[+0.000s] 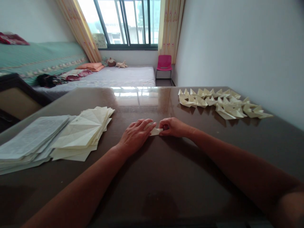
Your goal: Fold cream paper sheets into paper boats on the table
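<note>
A small piece of folded cream paper (155, 131) lies at the middle of the brown table, between my two hands and partly covered by them. My left hand (136, 133) rests over its left part, fingers stretched out and pressing it against the tabletop. At the other end, my right hand (173, 127) pinches the paper's right edge between thumb and curled fingers. The paper's exact folded shape is hidden under the fingers.
Creased cream sheets (83, 126) are stacked at the left, beside a pile of printed sheets (33, 136). Several folded paper boats (213, 99) stand in rows at the back right of the glossy table (152, 183). Beyond are a bed (135, 74) and a pink chair (164, 63).
</note>
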A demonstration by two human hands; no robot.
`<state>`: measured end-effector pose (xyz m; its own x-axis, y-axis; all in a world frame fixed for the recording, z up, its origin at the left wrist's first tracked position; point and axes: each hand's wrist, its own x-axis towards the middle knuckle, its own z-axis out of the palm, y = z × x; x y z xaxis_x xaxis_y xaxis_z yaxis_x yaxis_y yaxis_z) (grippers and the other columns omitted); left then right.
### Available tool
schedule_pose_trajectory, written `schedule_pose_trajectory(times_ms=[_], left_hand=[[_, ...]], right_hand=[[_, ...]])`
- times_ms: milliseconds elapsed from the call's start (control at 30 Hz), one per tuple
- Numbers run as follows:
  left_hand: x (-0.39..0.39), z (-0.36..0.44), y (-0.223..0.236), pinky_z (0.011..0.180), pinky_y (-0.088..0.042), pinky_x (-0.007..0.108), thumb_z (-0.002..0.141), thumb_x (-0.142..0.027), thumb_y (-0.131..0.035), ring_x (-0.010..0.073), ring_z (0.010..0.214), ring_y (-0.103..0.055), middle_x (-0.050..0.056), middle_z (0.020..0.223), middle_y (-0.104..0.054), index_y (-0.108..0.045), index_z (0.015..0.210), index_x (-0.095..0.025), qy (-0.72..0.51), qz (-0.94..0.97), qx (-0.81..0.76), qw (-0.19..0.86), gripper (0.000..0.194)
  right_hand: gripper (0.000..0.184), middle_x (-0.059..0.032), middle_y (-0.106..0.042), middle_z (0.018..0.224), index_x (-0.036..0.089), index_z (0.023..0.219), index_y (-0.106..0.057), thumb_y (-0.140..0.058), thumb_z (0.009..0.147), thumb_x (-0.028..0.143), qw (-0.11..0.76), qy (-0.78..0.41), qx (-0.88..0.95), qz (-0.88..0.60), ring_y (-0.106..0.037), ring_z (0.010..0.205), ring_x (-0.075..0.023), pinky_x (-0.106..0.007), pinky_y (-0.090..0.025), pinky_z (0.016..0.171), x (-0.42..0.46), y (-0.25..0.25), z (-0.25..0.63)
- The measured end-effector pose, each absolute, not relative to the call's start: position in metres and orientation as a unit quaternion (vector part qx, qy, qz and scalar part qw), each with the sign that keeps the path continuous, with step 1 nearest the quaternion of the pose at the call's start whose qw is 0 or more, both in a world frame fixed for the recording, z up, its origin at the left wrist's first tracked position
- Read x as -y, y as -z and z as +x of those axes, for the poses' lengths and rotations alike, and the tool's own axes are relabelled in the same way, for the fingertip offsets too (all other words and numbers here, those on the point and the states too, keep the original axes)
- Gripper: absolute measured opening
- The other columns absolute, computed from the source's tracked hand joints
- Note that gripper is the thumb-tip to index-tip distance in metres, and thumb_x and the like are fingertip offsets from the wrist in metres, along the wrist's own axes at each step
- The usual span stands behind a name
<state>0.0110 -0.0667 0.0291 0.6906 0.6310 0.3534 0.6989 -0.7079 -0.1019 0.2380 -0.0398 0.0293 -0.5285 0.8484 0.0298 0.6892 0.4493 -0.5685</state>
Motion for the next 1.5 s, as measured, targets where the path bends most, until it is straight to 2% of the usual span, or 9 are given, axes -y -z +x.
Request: schedule_pose_trajectory(times_ms=[133, 233, 367, 533, 700, 933, 1267, 1400, 1500], left_hand=[[0.066, 0.011, -0.027, 0.104, -0.031, 0.045, 0.094, -0.028, -0.044, 0.0269, 0.133, -0.031, 0.002, 0.145, -0.041, -0.057, 0.123, -0.032, 0.16, -0.913, 0.355, 0.125, 0.033], [0.065, 0.012, -0.025, 0.099, -0.037, 0.042, 0.093, -0.03, -0.044, 0.0257, 0.123, -0.041, 0.004, 0.133, -0.052, -0.059, 0.12, -0.03, 0.149, -0.915, 0.365, 0.092, 0.03], [0.062, 0.014, -0.02, 0.088, -0.044, 0.038, 0.092, -0.036, -0.045, 0.0244, 0.107, -0.05, 0.007, 0.12, -0.058, -0.046, 0.134, -0.023, 0.13, -0.904, 0.405, 0.044, 0.044], [0.06, 0.018, -0.019, 0.087, -0.045, 0.034, 0.093, -0.035, -0.043, 0.0217, 0.102, -0.052, 0.005, 0.108, -0.061, -0.055, 0.123, -0.026, 0.134, -0.905, 0.404, -0.011, 0.034], [0.068, 0.017, -0.029, 0.075, -0.045, 0.027, 0.095, -0.034, -0.038, 0.0174, 0.094, -0.054, 0.0, 0.1, -0.064, -0.066, 0.1, -0.031, 0.133, -0.913, 0.386, -0.023, 0.029], [0.079, 0.019, -0.038, 0.056, -0.038, 0.023, 0.095, -0.034, -0.038, 0.0161, 0.088, -0.053, -0.003, 0.1, -0.064, -0.062, 0.111, -0.039, 0.079, -0.915, 0.393, 0.043, 0.03], [0.082, 0.021, -0.037, 0.058, -0.038, 0.024, 0.095, -0.039, -0.038, 0.0161, 0.087, -0.052, -0.001, 0.096, -0.064, -0.065, 0.106, -0.037, 0.097, -0.917, 0.385, 0.044, 0.029], [0.08, 0.022, -0.035, 0.062, -0.041, 0.025, 0.096, -0.041, -0.036, 0.0161, 0.088, -0.054, -0.001, 0.096, -0.064, -0.066, 0.099, -0.035, 0.115, -0.91, 0.397, 0.028, 0.032], [0.076, 0.023, -0.032, 0.068, -0.043, 0.026, 0.097, -0.039, -0.033, 0.0163, 0.092, -0.056, -0.002, 0.098, -0.065, -0.065, 0.099, -0.032, 0.128, -0.902, 0.412, 0.025, 0.032]], right_hand=[[0.019, 0.0029, -0.061, 0.068, 0.016, 0.081, -0.065, -0.072, 0.07, 0.03, 0.159, -0.27, 0.826, -0.469, -0.052, 0.061, -0.0096, -0.02, -0.034, 0.055, 0.038, -0.031, 0.238], [0.018, 0.0017, -0.063, 0.07, 0.016, 0.08, -0.065, -0.072, 0.069, 0.028, 0.158, -0.272, 0.823, -0.472, -0.055, 0.063, -0.0103, -0.02, -0.035, 0.056, 0.039, -0.032, 0.237], [0.018, 0.0013, -0.063, 0.07, 0.016, 0.082, -0.066, -0.072, 0.069, 0.027, 0.157, -0.268, 0.826, -0.471, -0.054, 0.062, -0.0102, -0.02, -0.035, 0.056, 0.039, -0.032, 0.237], [0.022, 0.0012, -0.063, 0.071, 0.016, 0.084, -0.065, -0.072, 0.069, 0.03, 0.157, -0.274, 0.831, -0.458, -0.054, 0.063, -0.0107, -0.021, -0.037, 0.057, 0.037, -0.032, 0.24], [0.028, -0.0012, -0.065, 0.079, 0.015, 0.092, -0.064, -0.068, 0.072, 0.035, 0.152, -0.397, 0.807, -0.41, -0.057, 0.069, -0.0122, -0.022, -0.042, 0.06, 0.036, -0.04, 0.25], [0.021, -0.0028, -0.068, 0.078, 0.014, 0.088, -0.06, -0.066, 0.073, 0.028, 0.202, -0.533, 0.73, -0.377, -0.062, 0.073, -0.0133, -0.024, -0.047, 0.066, 0.03, -0.039, 0.255], [0.015, -0.0002, -0.07, 0.076, 0.016, 0.081, -0.063, -0.069, 0.071, 0.024, 0.221, -0.378, 0.796, -0.418, -0.064, 0.071, -0.0138, -0.022, -0.045, 0.063, 0.041, -0.029, 0.239], [0.008, -0.0004, -0.07, 0.078, 0.017, 0.084, -0.064, -0.063, 0.077, 0.022, 0.197, -0.297, 0.842, -0.404, -0.063, 0.071, -0.0129, -0.022, -0.044, 0.065, 0.045, -0.04, 0.239], [0.016, -0.0023, -0.07, 0.083, 0.017, 0.091, -0.064, -0.051, 0.087, 0.025, 0.16, -0.282, 0.858, -0.399, -0.062, 0.074, -0.0133, -0.023, -0.043, 0.068, 0.044, -0.05, 0.243]])
